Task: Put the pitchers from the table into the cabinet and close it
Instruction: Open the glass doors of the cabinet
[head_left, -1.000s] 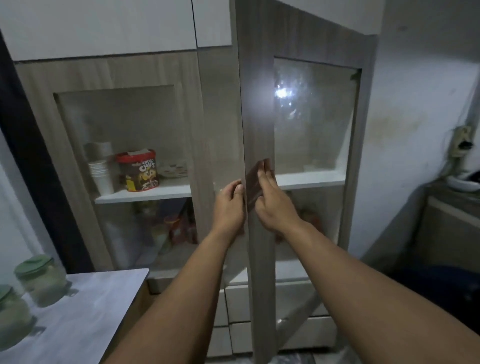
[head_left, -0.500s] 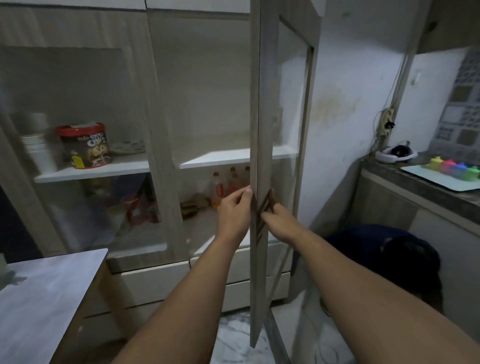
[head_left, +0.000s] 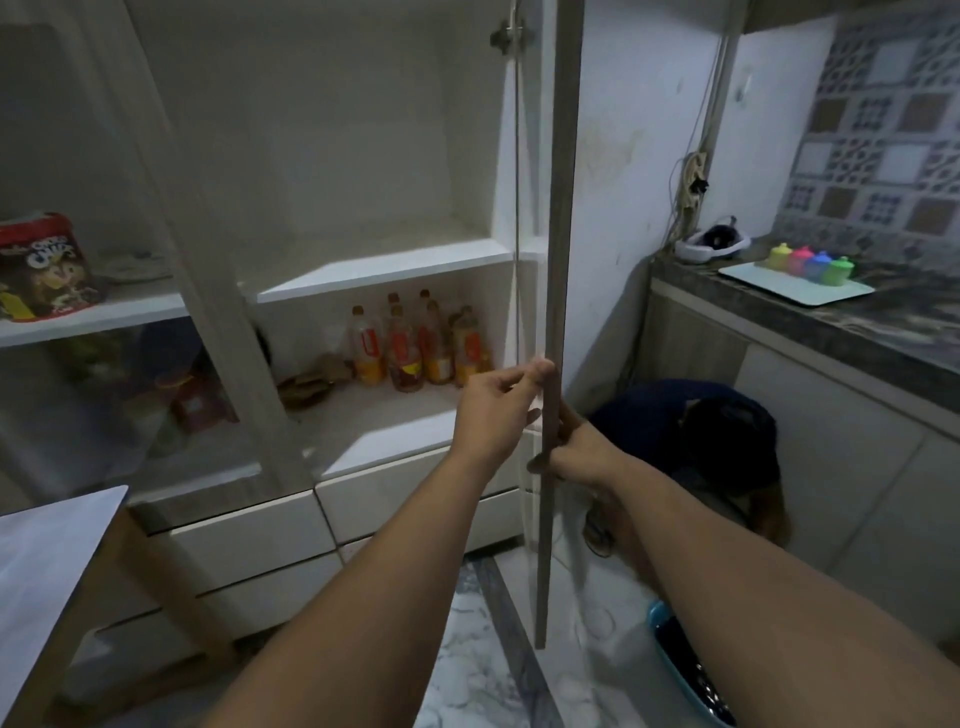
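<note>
The cabinet's right door (head_left: 558, 218) stands swung wide, seen edge-on down the middle of the view. My left hand (head_left: 493, 410) pinches its edge from the left with thumb and fingers. My right hand (head_left: 576, 447) grips the same edge from the right, lower down. The open compartment has a bare white upper shelf (head_left: 384, 267) and, below it, several bottles (head_left: 415, 345) with orange labels. The table's corner (head_left: 47, 566) shows at the lower left. No pitchers are in view.
The left cabinet door (head_left: 104, 260) is shut, with a red cereal tin (head_left: 41, 265) behind its glass. White drawers (head_left: 249, 540) sit below. A dark bag (head_left: 691, 431) lies on the floor at right. A counter (head_left: 857, 322) carries a tray of coloured cups (head_left: 810, 265).
The right door has swung further open, from half open to edge-on. Both hands stayed on its edge. The view turned right and the pitchers on the table left the frame.
</note>
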